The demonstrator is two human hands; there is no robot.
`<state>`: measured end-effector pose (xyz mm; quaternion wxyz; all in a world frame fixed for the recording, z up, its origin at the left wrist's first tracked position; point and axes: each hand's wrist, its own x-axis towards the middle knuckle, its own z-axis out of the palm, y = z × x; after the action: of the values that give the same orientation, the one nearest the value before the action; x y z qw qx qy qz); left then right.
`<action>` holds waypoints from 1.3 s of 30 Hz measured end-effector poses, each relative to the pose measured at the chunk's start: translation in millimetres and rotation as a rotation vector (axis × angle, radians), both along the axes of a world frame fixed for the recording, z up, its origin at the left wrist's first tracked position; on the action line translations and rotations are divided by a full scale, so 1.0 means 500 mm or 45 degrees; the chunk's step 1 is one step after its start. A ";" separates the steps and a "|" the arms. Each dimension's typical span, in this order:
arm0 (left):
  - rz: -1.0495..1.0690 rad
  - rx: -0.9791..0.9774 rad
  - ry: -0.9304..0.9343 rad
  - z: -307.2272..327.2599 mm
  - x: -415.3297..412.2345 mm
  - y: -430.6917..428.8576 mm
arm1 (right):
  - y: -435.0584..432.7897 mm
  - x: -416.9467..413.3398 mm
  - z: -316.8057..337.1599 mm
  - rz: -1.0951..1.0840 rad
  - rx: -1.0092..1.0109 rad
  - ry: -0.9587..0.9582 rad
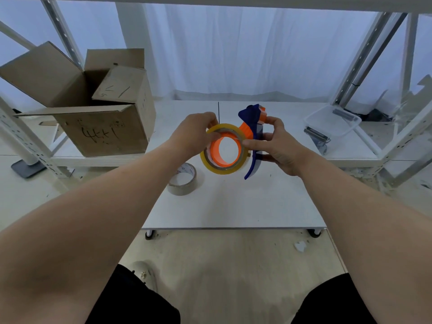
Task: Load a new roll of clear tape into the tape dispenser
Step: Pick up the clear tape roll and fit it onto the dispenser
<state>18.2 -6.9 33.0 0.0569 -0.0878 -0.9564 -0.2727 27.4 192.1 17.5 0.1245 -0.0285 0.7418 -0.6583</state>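
A yellowish clear tape roll [222, 170] sits around the orange hub of a blue and orange tape dispenser [251, 122], both held in the air above the white table [233, 206]. My left hand [194, 134] pinches the roll's upper left rim, fingers partly inside its core. My right hand [278, 146] grips the dispenser's blue body from the right, thumb against the roll's right edge. The dispenser's handle is hidden behind my right hand. An almost bare cardboard tape core [183, 180] lies on the table below my left wrist.
An open cardboard box [98, 113] stands on a low white shelf at the left. A clear plastic tray [332, 121] with small metal parts rests on the shelf at the right. White metal rack posts [28, 146] flank the table. A curtain hangs behind.
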 end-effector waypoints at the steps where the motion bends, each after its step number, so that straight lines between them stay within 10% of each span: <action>1: 0.006 0.006 -0.001 -0.002 -0.001 -0.001 | 0.001 0.000 0.001 0.020 0.002 -0.013; 22: 0.045 0.099 0.300 0.011 0.010 0.016 | 0.004 -0.010 0.014 -0.166 -0.316 0.002; 32: 0.070 0.142 0.167 -0.002 0.005 0.005 | -0.009 -0.006 0.008 -0.121 -0.125 0.056; 39: -0.056 0.660 -0.237 0.013 0.014 -0.005 | 0.005 -0.007 0.014 -0.124 -0.160 0.089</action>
<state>25.2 -9.6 39.3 -0.0166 -0.0658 -0.8536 -0.5164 23.6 194.4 24.5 0.0644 -0.0233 0.7033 -0.7076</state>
